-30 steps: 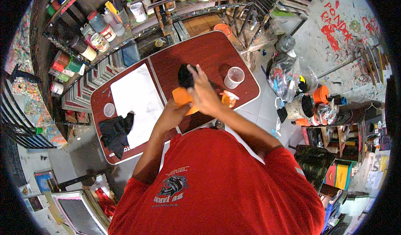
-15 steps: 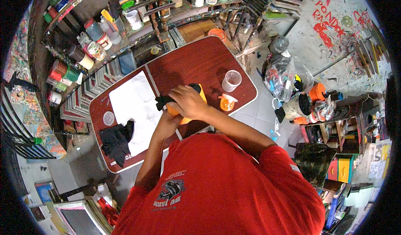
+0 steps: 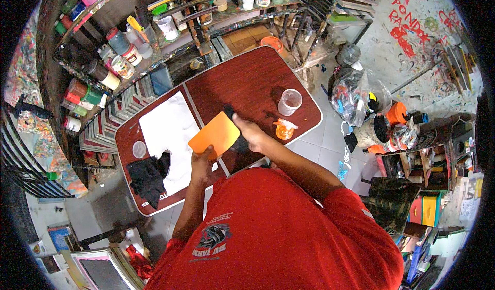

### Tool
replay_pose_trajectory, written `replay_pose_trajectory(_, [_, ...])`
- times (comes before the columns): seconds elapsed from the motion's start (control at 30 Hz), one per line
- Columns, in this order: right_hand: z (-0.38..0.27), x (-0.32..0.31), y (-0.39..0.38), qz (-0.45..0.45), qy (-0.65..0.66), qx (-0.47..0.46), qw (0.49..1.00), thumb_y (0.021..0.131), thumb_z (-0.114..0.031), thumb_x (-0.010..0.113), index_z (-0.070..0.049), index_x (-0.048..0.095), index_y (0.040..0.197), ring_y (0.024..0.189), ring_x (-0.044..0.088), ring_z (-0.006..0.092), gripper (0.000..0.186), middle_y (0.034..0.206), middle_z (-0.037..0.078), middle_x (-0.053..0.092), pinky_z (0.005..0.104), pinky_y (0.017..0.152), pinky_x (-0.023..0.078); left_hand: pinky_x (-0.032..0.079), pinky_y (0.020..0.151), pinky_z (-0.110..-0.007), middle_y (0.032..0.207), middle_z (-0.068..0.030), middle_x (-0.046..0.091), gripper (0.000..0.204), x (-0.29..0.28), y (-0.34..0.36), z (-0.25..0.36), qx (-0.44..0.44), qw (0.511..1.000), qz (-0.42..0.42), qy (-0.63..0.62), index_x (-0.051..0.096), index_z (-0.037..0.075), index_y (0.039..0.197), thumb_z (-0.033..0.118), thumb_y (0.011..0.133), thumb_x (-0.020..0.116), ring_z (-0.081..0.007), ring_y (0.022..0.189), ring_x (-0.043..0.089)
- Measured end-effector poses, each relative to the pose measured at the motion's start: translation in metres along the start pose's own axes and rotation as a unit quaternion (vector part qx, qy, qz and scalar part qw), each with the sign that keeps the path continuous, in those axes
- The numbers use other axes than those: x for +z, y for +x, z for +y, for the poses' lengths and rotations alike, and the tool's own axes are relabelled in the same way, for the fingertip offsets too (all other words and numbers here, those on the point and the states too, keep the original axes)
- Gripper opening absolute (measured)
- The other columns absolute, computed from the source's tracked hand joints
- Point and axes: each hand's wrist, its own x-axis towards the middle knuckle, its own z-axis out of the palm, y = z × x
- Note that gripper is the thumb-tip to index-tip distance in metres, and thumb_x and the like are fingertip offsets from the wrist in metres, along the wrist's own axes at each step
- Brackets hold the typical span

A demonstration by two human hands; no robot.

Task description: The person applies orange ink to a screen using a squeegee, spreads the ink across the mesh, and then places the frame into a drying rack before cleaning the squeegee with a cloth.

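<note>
A flat orange panel with rounded corners (image 3: pixel 215 135) is tilted above the table, its broad face toward me. My left hand (image 3: pixel 200 164) grips it at its lower left edge, thumb on the face. My right hand (image 3: pixel 251 134) is at its right edge, closed around a black cloth (image 3: pixel 239 144) that hangs partly behind the panel. Beneath, on the dark red table (image 3: pixel 216 96), lies a white cloth-like sheet (image 3: pixel 166 127). Another black cloth (image 3: pixel 146 177) is crumpled over its lower left corner. The right hand's fingertips are hidden.
A clear plastic cup (image 3: pixel 290 102) and an orange lid-like piece (image 3: pixel 284 129) are on the table's right side. A clear round lid (image 3: pixel 139 149) lies at its left. Shelves (image 3: pixel 149 63) of paint pots stand beyond the table; a clear plastic bag (image 3: pixel 356 96) is to the right.
The orange panel has turned so its broad face shows. My right hand has moved off its top to the right edge, taking the black cloth along. The view has shifted slightly.
</note>
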Motion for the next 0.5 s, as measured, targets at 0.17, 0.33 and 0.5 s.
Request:
replay_pose_trajectory(0.17, [0.047,-0.046,0.012,0.08,-0.225,0.012,0.971,0.086,-0.05,0.049,0.009,0.052,0.111,0.089,0.058,0.0239,0.065,0.1,0.018,0.061,0.0346,0.08,0.044,0.051,0.08,-0.036,0.11,-0.0126,0.055,0.038,-0.074,0.026,-0.056,0.125,0.979,-0.004,0.161,0.045,0.002,0.117,0.013,0.084,0.06,-0.0257,0.099,0.057])
replay_pose_trajectory(0.33, [0.085,-0.088,0.034,0.19,-0.002,0.047,0.981,0.085,-0.051,0.05,0.008,0.054,0.107,0.075,0.06,0.0231,0.063,0.089,0.014,0.063,0.0383,0.072,0.046,0.05,0.083,-0.039,0.115,-0.0158,0.051,0.04,-0.104,0.047,-0.085,0.021,0.994,-0.035,0.098,0.043,0.001,0.118,0.014,0.084,0.06,-0.0293,0.103,0.054])
replay_pose_trajectory(0.5, [0.072,-0.061,0.052,0.162,0.13,0.034,0.977,0.093,-0.041,0.04,-0.002,0.056,0.095,0.069,0.061,0.0247,0.042,0.082,0.011,0.062,0.0386,0.066,0.051,0.048,0.086,-0.035,0.116,-0.0176,0.05,0.037,-0.191,0.076,-0.159,0.039,0.982,-0.024,0.184,0.043,-0.001,0.118,0.015,0.088,0.054,-0.028,0.103,0.052])
